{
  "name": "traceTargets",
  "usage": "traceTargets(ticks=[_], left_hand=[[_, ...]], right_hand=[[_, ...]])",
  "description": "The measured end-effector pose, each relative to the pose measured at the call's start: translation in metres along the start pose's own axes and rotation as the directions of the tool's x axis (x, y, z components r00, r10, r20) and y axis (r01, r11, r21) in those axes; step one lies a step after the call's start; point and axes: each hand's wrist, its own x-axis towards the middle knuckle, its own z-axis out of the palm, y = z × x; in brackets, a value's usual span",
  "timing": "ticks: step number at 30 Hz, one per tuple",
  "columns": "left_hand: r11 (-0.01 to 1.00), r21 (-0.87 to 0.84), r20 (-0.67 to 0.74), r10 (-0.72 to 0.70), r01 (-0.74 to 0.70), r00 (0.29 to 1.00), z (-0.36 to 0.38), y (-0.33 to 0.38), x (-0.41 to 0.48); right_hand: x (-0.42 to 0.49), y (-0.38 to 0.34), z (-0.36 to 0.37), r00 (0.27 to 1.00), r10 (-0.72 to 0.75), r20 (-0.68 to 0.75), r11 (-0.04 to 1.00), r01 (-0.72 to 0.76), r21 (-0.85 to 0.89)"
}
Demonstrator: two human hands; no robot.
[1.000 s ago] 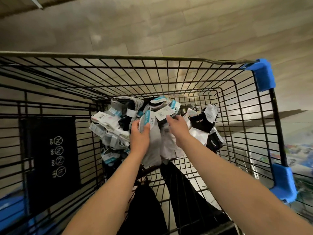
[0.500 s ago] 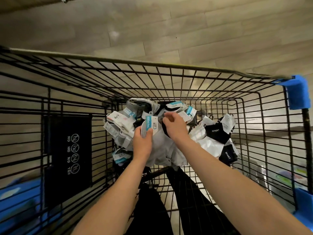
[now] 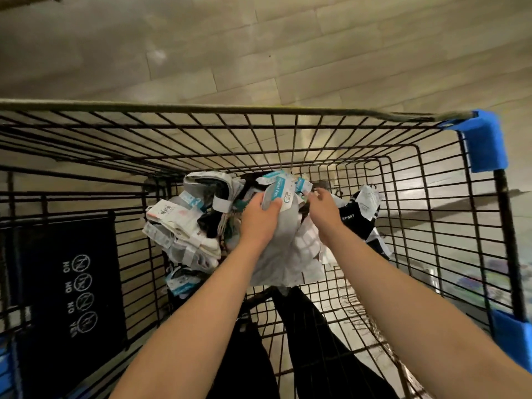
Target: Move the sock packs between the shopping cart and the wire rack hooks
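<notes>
Looking down from the head camera, we judged the grey sock pair (image 3: 283, 226) could slip and snag the cart (image 3: 403, 174) wire. Our left hand (image 3: 259, 218) pinched its label from above; our right hand (image 3: 324, 210), fingers curled, reached into the sock pile (image 3: 184, 226) beside it, grip unclear.

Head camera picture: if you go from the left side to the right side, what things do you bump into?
Black sign with round white symbols → white banded sock bundle → left hand gripping a grey sock pack with a teal label → right hand → black socks printed SPORT → blue plastic corner guard of the wire cart.
</notes>
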Motion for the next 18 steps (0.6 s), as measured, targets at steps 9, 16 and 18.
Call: traceTargets(ticks=[9,16,18], left_hand=[[0.991,0.133,-0.021,-0.028,0.030,0.999,0.022,-0.017,0.021],[0.991,0.121,-0.053,-0.057,0.063,0.997,0.019,-0.017,0.013],[0.993,0.099,-0.055,-0.054,0.059,0.997,0.018,-0.012,0.005]], right_hand=[[0.037,0.003,0.018,0.994,0.109,0.031,0.994,-0.109,-0.020],[0.025,0.003,0.019,0.997,0.070,0.040,0.996,-0.068,-0.059],[0.016,0.009,0.014,1.000,-0.001,-0.010,0.991,0.000,-0.134]])
